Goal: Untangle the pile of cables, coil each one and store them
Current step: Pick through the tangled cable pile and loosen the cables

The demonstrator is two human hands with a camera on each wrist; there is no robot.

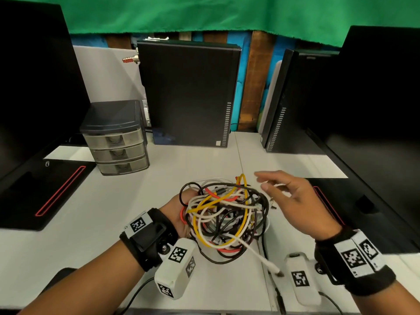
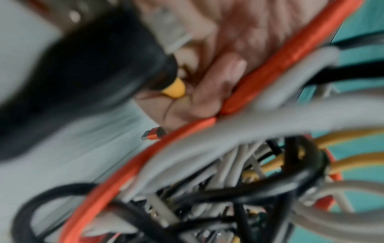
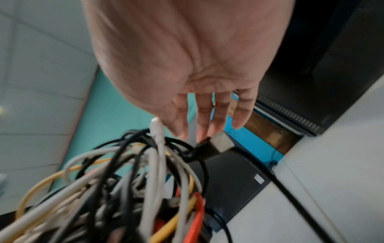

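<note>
The pile of cables (image 1: pixel 225 214), a knot of white, black, yellow and red leads, is held up off the white bench (image 1: pixel 204 160) by the left hand (image 1: pixel 179 214), which sits under its left side; the left wrist view is blurred, but the fingers appear to be curled round a red cable (image 2: pixel 245 97) with the rest of the bundle resting against the palm. The right hand (image 1: pixel 293 196) hovers just beside the right edge of the bundle with its fingers spread and relaxed, gripping nothing; in its wrist view the fingertips (image 3: pixel 180 129) are close to a white plug (image 3: pixel 155 128) and a black connector (image 3: pixel 212 146) that stick out of the tangle. The step in hand looks like choosing a first cable to free. It is best done by starting from a loose end, not a loop: pinch one of those exposed plugs, follow its lead back through the knot, and feed the plug through each crossing instead of pulling hard, which would tighten the mass. The left hand should keep the bundle loose and turn it to show the crossings. A white lead with its plug (image 1: pixel 276 269) hangs down toward the bench and is another easy start. The small drawer unit (image 1: pixel 116 142) at the back left seems the likely store.
</note>
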